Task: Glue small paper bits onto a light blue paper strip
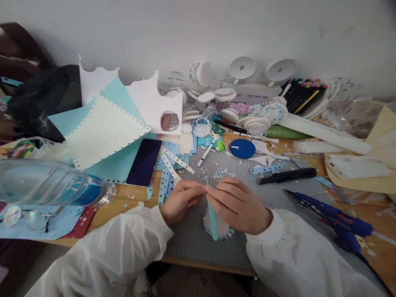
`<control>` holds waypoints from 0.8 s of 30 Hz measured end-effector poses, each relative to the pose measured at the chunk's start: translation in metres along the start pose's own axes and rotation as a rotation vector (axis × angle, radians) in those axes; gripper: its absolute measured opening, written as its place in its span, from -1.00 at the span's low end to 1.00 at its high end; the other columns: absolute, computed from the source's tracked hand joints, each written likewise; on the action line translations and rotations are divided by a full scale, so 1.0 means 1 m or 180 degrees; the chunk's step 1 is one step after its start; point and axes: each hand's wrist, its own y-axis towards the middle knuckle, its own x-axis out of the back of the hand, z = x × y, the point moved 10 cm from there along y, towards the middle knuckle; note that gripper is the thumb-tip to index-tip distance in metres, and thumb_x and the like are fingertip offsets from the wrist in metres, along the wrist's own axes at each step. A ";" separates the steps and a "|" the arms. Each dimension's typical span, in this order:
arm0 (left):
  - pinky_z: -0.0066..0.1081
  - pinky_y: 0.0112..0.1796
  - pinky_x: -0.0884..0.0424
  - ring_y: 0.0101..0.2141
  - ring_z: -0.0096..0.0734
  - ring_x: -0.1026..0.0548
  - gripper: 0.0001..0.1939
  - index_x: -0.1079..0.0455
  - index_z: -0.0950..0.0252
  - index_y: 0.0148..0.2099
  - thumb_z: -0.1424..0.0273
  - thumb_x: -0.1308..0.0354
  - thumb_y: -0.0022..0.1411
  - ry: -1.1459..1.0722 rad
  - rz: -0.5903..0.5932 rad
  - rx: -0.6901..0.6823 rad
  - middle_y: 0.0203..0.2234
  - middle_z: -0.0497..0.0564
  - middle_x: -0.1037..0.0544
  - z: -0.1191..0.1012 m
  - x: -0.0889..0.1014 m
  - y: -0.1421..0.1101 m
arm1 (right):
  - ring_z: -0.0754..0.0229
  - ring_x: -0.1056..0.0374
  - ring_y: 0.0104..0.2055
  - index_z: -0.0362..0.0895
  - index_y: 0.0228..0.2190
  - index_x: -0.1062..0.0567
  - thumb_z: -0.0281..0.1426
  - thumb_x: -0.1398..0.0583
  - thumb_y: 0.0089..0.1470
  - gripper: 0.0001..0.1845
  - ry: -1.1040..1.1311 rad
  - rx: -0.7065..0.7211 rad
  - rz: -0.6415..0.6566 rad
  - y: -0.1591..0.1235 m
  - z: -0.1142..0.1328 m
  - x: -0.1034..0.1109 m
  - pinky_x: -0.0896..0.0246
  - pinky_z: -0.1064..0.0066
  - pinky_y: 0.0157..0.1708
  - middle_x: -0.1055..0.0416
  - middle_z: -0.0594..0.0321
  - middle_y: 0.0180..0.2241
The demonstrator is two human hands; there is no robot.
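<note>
My left hand (182, 201) is closed in a pinch, its thumb and forefinger meeting the fingertips of my right hand; whatever is between them is too small to make out. Held in my right hand (239, 204) is a teal pair of tweezers (212, 218), narrow tip pointing away from me and broad rounded end towards me. Beneath the tweezers and right hand, a round white disc (221, 229) edged with pale blue bits lies on the grey cutting mat (185, 243), partly covered. Small blue and white paper scraps (218, 171) are scattered just beyond my hands.
Left are a phone (144, 162), punched paper strips (168, 181), paper sheets (105, 128), a water bottle (52, 181) and glasses (37, 218). Right lie a black utility knife (287, 176) and a blue glue gun (334, 214). Behind are a blue disc (243, 148) and white foam pieces (225, 95).
</note>
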 end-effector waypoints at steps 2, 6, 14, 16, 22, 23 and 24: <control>-0.48 -0.63 0.14 -0.70 -0.64 0.04 -0.58 -0.29 0.35 -0.61 0.16 -0.16 0.15 0.0329 0.0052 -0.0053 -0.79 -0.21 -0.06 -0.002 -0.003 -0.002 | 0.21 -0.41 -0.31 -0.08 -0.36 -0.45 -0.61 -0.14 0.11 -0.81 0.0189 -0.0208 -0.0218 -0.008 -0.008 0.006 -0.40 0.29 -0.19 -0.55 0.22 -0.31; -0.49 -0.61 0.04 -0.67 -0.59 -0.07 -0.59 -0.47 0.39 -0.45 0.19 -0.04 0.26 0.1650 0.0028 -0.0570 -0.76 -0.17 -0.12 -0.021 -0.007 -0.007 | 0.13 -0.43 -0.29 -0.03 -0.29 -0.40 -0.59 -0.16 0.09 -0.79 0.0905 -0.1569 -0.0796 -0.043 -0.053 0.012 -0.41 0.22 -0.27 -0.50 0.21 -0.36; -0.46 -0.48 -0.10 -0.61 -0.53 -0.22 -0.76 -0.36 0.31 -0.53 0.38 -0.11 0.17 0.3486 0.0829 -0.1409 -0.71 -0.12 -0.28 -0.023 -0.038 -0.016 | 0.19 -0.38 -0.47 -0.03 -0.29 -0.33 -0.31 -0.21 0.11 -0.85 0.3038 -0.3897 -0.1290 -0.124 -0.097 -0.046 -0.32 0.38 -0.51 -0.45 0.27 -0.45; -0.48 -0.49 -0.11 -0.61 -0.53 -0.24 -0.85 -0.39 0.30 -0.49 0.43 -0.13 0.12 0.3498 0.0942 -0.1373 -0.70 -0.13 -0.31 -0.019 -0.040 -0.015 | 0.19 -0.39 -0.44 -0.04 -0.28 -0.33 -0.25 -0.23 0.08 -0.79 0.3416 -0.4035 -0.1158 -0.127 -0.093 -0.060 -0.31 0.40 -0.50 -0.44 0.28 -0.44; -0.55 -0.53 -0.11 -0.65 -0.59 -0.22 -0.85 -0.38 0.33 -0.50 0.49 -0.10 0.12 0.3326 0.0950 -0.1042 -0.72 -0.17 -0.26 -0.014 -0.036 -0.009 | 0.27 -0.31 -0.49 -0.07 -0.31 -0.34 -0.19 -0.25 0.06 -0.74 0.3984 -0.4005 -0.0788 -0.118 -0.078 -0.074 -0.26 0.44 -0.53 -0.41 0.28 -0.45; -0.55 -0.54 -0.11 -0.65 -0.60 -0.21 -0.84 -0.38 0.33 -0.49 0.48 -0.10 0.13 0.3288 0.0958 -0.1011 -0.72 -0.17 -0.26 -0.014 -0.036 -0.009 | 0.27 -0.31 -0.49 -0.08 -0.31 -0.34 -0.20 -0.24 0.07 -0.74 0.3959 -0.3972 -0.0707 -0.116 -0.076 -0.074 -0.27 0.44 -0.52 -0.41 0.27 -0.45; -0.56 -0.54 -0.11 -0.65 -0.60 -0.21 -0.84 -0.38 0.33 -0.50 0.48 -0.10 0.14 0.3253 0.0972 -0.0988 -0.72 -0.17 -0.25 -0.013 -0.036 -0.009 | 0.26 -0.32 -0.48 -0.08 -0.31 -0.33 -0.19 -0.23 0.08 -0.75 0.3920 -0.3950 -0.0626 -0.114 -0.076 -0.073 -0.28 0.43 -0.51 -0.40 0.27 -0.44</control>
